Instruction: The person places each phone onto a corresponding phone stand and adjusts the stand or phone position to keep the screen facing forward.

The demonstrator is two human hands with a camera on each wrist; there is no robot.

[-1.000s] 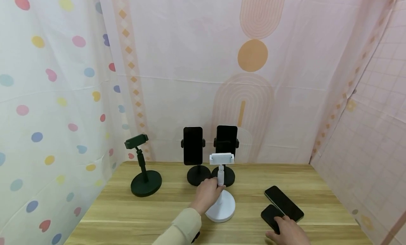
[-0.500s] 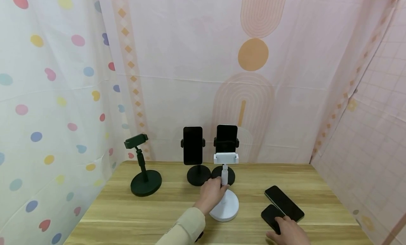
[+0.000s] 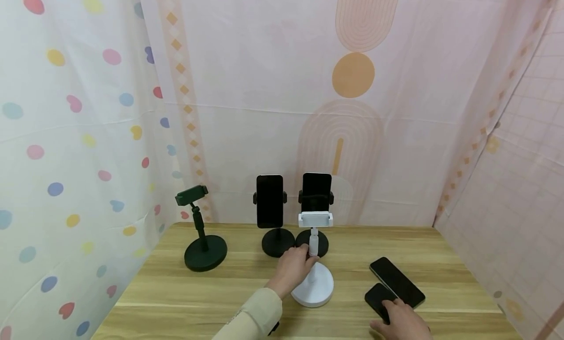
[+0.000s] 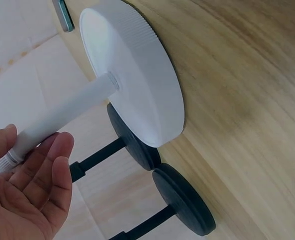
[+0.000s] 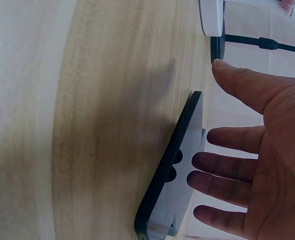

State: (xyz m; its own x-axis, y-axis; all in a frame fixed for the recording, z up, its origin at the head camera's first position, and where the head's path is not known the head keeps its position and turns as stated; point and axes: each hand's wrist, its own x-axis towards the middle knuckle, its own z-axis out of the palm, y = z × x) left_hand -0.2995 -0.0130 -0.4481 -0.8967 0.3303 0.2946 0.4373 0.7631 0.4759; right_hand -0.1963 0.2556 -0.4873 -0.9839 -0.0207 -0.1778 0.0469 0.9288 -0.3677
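Note:
In the head view, a white phone stand (image 3: 320, 285) with a round base and an empty clamp stands at the middle of the table. My left hand (image 3: 288, 270) grips its pole just below the clamp; in the left wrist view the thumb and fingers (image 4: 62, 145) lie on either side of the white pole (image 4: 72, 107). At the right, my right hand (image 3: 403, 323) hovers over a small black phone (image 3: 376, 297), fingers loosely spread. The right wrist view shows a gap between those fingers (image 5: 232, 165) and the phone. Beside it lies a longer black phone (image 3: 396, 279).
Behind the white stand, two black stands hold upright phones, the left phone (image 3: 270, 201) and the right phone (image 3: 317, 186). A dark green stand (image 3: 205, 254) with an empty clamp is at the left. Patterned curtains (image 3: 246, 85) enclose the wooden table (image 3: 167, 301).
My left hand has shifted the white phone stand slightly to the right, mostly in the first half second. My right hand has stayed almost still over the small phone.

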